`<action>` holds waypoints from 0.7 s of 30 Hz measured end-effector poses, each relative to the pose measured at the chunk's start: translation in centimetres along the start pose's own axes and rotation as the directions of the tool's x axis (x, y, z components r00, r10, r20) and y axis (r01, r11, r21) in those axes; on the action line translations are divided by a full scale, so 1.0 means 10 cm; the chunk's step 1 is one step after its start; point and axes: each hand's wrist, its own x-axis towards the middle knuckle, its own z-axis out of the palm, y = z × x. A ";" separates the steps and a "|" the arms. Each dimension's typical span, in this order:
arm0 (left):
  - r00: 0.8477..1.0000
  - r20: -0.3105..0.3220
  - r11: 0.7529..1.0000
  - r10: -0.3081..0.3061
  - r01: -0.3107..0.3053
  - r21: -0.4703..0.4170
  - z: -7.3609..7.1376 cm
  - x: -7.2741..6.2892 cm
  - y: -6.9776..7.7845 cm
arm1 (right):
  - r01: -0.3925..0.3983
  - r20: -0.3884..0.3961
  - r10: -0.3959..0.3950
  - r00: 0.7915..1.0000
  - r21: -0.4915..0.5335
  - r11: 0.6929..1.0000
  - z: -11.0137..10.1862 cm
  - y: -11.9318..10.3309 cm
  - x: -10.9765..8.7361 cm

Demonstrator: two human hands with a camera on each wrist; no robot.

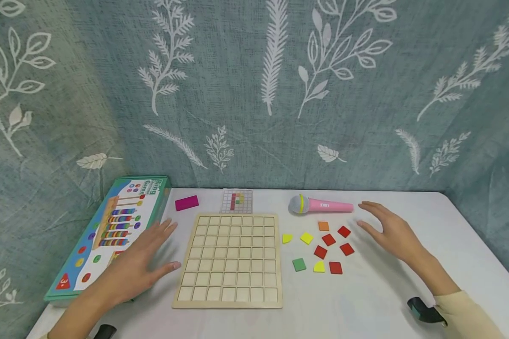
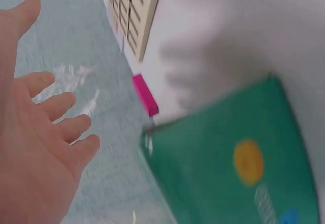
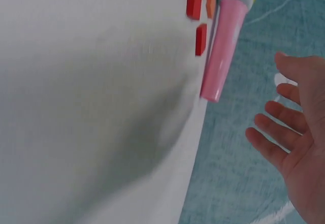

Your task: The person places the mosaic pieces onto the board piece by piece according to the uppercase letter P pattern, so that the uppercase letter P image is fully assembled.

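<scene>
My left hand [image 1: 137, 263] is held above the table between the boxed game [image 1: 119, 230] and the wooden grid board [image 1: 229, 263], fingers loosely extended and nothing in them. On the other side, my right hand [image 1: 394, 233] hovers near the handle end of a pink toy microphone [image 1: 328, 206], also holding nothing. Several red square tiles [image 1: 335, 268] lie to the right of the board, with a green tile [image 1: 299, 264], an orange tile [image 1: 324, 226] and a few yellow tiles [image 1: 307, 238]. The board's square cells hold no tiles.
A small pattern card [image 1: 236, 201] with a coloured grid lies behind the board. Left of it is a magenta block [image 1: 187, 203]. A patterned teal curtain [image 1: 246, 94] hangs along the back edge of the white table [image 1: 365, 306].
</scene>
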 end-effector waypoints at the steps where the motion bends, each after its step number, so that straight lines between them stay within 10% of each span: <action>1: 1.000 0.001 1.000 0.008 -0.008 0.004 0.03 0.00 0.02 | -0.005 0.010 0.005 1.000 0.006 1.000 0.02 -0.03 0.01; 21: 0.995 0.085 0.999 0.047 -0.048 0.003 0.41 -0.07 0.08 | 0.037 0.056 -0.058 0.997 0.312 0.950 0.39 -0.64 0.21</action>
